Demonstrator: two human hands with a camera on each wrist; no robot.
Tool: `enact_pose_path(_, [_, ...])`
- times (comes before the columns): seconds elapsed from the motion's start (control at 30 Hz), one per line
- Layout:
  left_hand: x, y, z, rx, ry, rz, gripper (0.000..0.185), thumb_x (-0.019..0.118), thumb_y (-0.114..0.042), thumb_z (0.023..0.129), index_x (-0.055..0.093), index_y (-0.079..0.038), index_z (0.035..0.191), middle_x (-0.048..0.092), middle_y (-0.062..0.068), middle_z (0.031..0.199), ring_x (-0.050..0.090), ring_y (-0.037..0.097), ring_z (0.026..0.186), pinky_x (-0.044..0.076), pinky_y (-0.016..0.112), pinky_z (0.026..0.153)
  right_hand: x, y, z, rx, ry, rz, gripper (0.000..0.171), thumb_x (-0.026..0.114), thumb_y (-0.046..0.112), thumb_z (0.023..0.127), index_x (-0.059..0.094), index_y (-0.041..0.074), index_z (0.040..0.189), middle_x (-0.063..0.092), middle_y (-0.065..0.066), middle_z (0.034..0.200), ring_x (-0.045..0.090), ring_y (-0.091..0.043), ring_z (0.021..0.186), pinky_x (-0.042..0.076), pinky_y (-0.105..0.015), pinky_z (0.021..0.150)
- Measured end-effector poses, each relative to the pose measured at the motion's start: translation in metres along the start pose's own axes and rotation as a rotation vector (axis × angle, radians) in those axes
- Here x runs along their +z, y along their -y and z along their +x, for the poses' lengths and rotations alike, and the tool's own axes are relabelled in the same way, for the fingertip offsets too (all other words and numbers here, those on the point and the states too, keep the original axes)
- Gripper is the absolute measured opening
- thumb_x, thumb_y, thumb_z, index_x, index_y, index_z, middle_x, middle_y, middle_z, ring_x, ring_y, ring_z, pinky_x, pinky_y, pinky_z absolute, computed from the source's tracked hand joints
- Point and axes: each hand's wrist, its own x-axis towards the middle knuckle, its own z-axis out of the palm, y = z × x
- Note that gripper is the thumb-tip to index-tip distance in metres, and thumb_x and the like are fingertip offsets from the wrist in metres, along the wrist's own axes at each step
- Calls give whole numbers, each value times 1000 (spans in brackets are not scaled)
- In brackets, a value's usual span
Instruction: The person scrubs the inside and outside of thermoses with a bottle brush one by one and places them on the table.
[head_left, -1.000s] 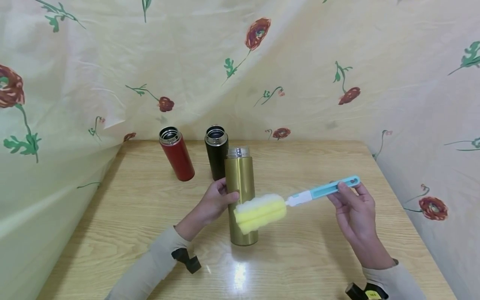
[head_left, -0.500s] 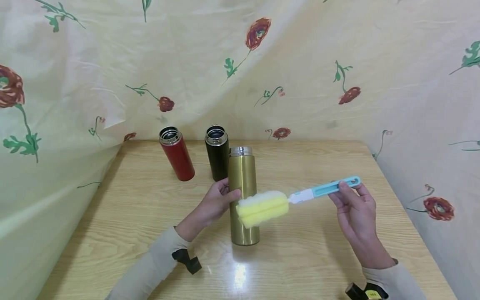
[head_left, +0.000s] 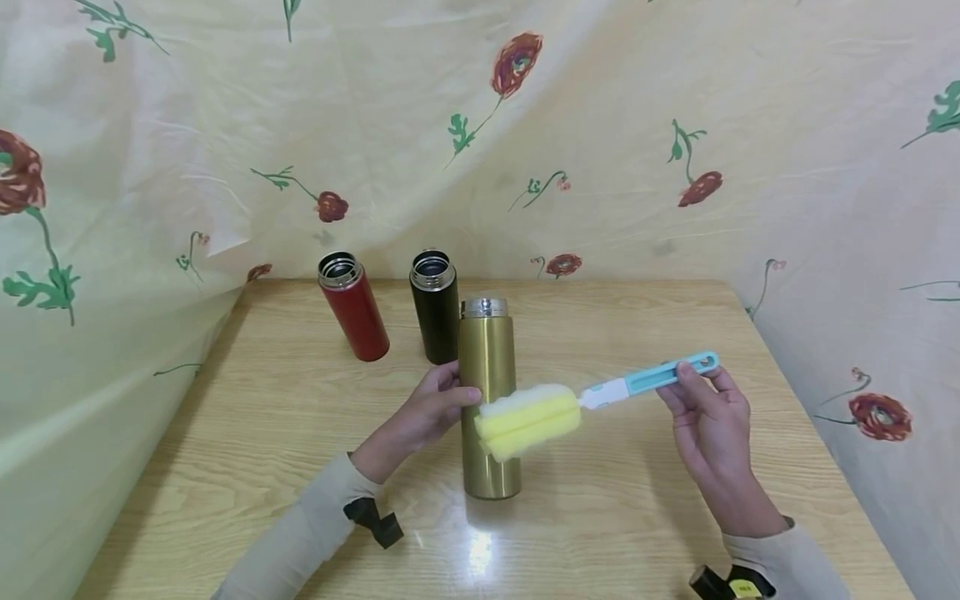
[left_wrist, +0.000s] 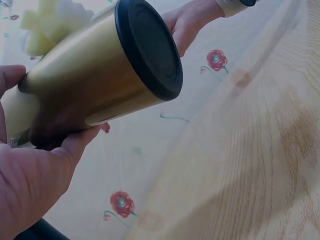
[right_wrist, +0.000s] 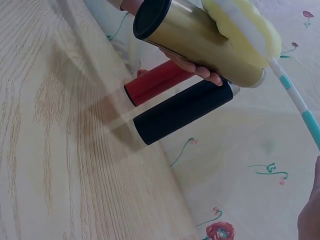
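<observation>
My left hand [head_left: 423, 412] grips a gold vacuum flask [head_left: 486, 354] round its middle, the thumb across the front. The flask is held upright above the table, its steel mouth uncapped; its black base [left_wrist: 150, 50] shows in the left wrist view. My right hand [head_left: 712, 425] pinches a bottle brush [head_left: 652, 379] near the end of its blue handle, thumb on top. The brush lies nearly level, pointing left. Its yellow and white sponge head [head_left: 528, 423] overlaps the flask's front in the head view and covers part of its side.
A red flask [head_left: 356, 321] and a black flask [head_left: 437, 325] stand uncapped at the back left of the wooden table [head_left: 615, 517]. The black one is just behind the gold flask. A flowered cloth [head_left: 375, 108] hangs round the back and sides.
The gold flask and the brush have shifted slightly right. In the last half second the flask has dropped a little. Both hands keep their hold.
</observation>
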Motion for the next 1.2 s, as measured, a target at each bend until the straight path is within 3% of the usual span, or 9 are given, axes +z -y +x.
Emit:
enact_pose_path(0.27, [-2, -1, -3, -4, 34, -9, 52, 66, -11, 81, 52, 1, 129, 68, 2, 108, 64, 12, 100, 56, 26, 87, -2, 0, 0, 13, -14, 5, 10, 53, -10, 100, 62, -6, 99, 74, -17, 92, 77, -24, 87, 59, -32, 82])
enact_pose_path(0.53, [-9, 4, -1, 30, -58, 57, 71, 70, -12, 78, 45, 14, 139, 68, 4, 111, 66, 14, 101, 57, 26, 87, -3, 1, 0, 31, -12, -4, 11, 52, -8, 101, 63, -4, 100, 74, -15, 93, 77, -23, 89, 58, -31, 84])
enact_pose_path(0.73, [-15, 7, -2, 54, -53, 66, 80, 82, -22, 78, 45, 16, 139, 69, 4, 111, 67, 14, 99, 58, 26, 86, -5, 1, -1, 50, 3, -26, 8, 54, -5, 102, 62, -2, 101, 73, -13, 94, 76, -21, 91, 57, -29, 88])
enact_pose_path(1.0, [-18, 8, -2, 77, -55, 117, 70, 74, -11, 76, 48, 15, 135, 71, 1, 107, 69, 12, 96, 57, 24, 85, -2, 4, 6, 27, 37, 10, 11, 51, -7, 102, 60, -4, 99, 73, -15, 93, 76, -22, 88, 58, -29, 86])
enact_pose_path(1.2, [-22, 10, -2, 93, -24, 140, 72, 86, -31, 75, 55, 8, 128, 73, -1, 101, 67, 10, 90, 57, 22, 81, 9, 7, 18, 11, 43, 31, 9, 52, -7, 102, 60, -4, 98, 73, -16, 93, 76, -23, 87, 58, -29, 85])
